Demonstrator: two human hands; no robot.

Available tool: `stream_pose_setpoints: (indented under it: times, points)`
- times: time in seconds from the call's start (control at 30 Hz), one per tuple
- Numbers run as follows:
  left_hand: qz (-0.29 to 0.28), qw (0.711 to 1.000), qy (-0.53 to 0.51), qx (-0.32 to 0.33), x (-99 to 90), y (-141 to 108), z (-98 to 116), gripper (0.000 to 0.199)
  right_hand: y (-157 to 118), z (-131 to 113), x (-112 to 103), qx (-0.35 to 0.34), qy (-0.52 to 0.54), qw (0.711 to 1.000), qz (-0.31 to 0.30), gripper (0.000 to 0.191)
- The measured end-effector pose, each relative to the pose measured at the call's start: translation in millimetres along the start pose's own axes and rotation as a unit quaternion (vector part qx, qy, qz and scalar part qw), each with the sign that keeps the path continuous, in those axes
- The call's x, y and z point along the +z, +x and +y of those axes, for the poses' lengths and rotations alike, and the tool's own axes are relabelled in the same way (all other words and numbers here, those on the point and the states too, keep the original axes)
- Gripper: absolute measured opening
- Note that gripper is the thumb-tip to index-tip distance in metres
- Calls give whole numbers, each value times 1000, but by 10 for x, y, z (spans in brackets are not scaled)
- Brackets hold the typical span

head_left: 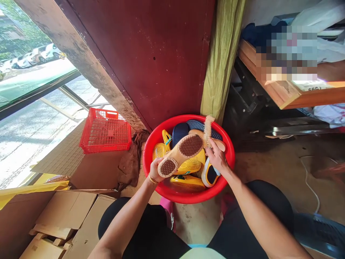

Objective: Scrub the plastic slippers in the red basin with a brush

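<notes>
My left hand (155,170) grips a tan shoe (180,154) by its heel, sole turned up, with brown gridded patches under heel and forefoot. In my right hand (217,159) is a scrubbing brush (208,130), its pale bristles upright just beyond the shoe's toe; the fingers cover much of its handle. Both hands are over a red basin (148,172). Inside the basin are yellow shoes (187,182), dark blue slippers (180,132) and a white-edged shoe (209,174). The shoe in my left hand hides part of this pile.
Left of the basin stand a red plastic crate (107,135), a brown cloth (132,163) and cardboard boxes (67,207). A dark red panel (161,64) and a yellow-green curtain (222,54) rise behind it. To the right is a wooden tabletop (291,95) with a person beside it.
</notes>
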State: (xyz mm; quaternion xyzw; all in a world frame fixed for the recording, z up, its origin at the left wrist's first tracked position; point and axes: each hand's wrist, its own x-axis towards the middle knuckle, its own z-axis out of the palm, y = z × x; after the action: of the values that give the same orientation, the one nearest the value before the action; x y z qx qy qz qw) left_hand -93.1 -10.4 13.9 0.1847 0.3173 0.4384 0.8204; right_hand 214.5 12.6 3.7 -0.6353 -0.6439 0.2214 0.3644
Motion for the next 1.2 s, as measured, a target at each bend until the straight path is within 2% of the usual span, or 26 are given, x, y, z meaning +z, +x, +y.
stream_pose_setpoints:
  times: [0.17, 0.27, 0.4, 0.53, 0.63, 0.73, 0.93, 1.03, 1.1, 1.2]
  points:
    - [18, 999, 34, 29, 119, -17, 45, 60, 3, -1, -61, -34, 42, 999, 4, 60]
    - [5, 996, 69, 57, 167, -22, 86, 62, 17, -13, -101, -63, 51, 997, -2, 59]
    - [-1, 989, 136, 54, 118, -23, 137, 59, 0, -41, -136, -55, 22, 998, -26, 57]
    - [45, 983, 170, 62, 32, -35, 154, 45, -101, -141, -136, -64, -33, 995, -71, 56]
    - [67, 985, 156, 33, 22, -42, 132, 46, -223, -264, -96, -111, -76, 986, -102, 54]
    - [66, 992, 111, 7, 33, -29, 71, 51, -291, -331, -48, -137, -133, 973, -131, 54]
    - [42, 989, 140, 18, -27, 15, -8, 49, -121, -121, -77, -41, -208, 968, -132, 57]
    - [46, 987, 151, 42, -21, 39, -15, 51, -105, -93, -76, -28, -215, 966, -140, 58]
    - [50, 989, 129, 59, 15, 67, -36, 53, -198, -185, -11, -35, -219, 962, -156, 57]
    - [84, 992, 63, 67, 81, 132, -80, 45, -463, -420, 165, -104, -201, 949, -218, 56]
